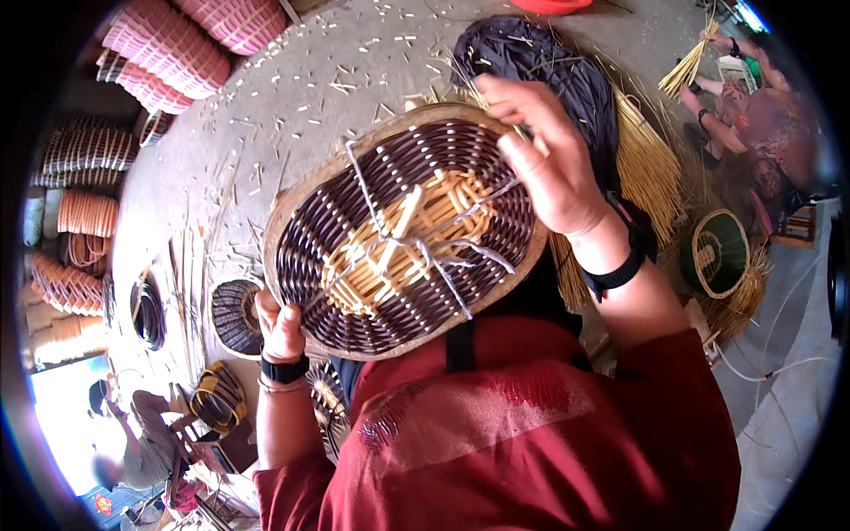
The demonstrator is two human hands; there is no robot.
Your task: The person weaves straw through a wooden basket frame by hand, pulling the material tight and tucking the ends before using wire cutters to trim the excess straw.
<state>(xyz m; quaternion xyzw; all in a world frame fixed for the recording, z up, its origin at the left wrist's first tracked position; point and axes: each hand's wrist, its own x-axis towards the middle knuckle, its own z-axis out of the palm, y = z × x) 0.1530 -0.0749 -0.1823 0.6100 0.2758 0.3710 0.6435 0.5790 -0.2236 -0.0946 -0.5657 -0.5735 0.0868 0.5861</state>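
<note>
An oval wicker basket, dark brown at the sides with a pale woven bottom, is held tilted in front of my body. Around its edge runs a wide wooden-looking rim. Grey cord crosses the opening and is knotted near the middle. My left hand grips the near left end of the rim, thumb on top. At the far right end, my right hand lies against the rim, its thumb and slightly blurred fingers apart.
Stacked pink baskets stand at the far left. Beyond my right hand lie a dark cloth and a straw bundle. A green basket is at right, a round dark basket at left. Two people work nearby.
</note>
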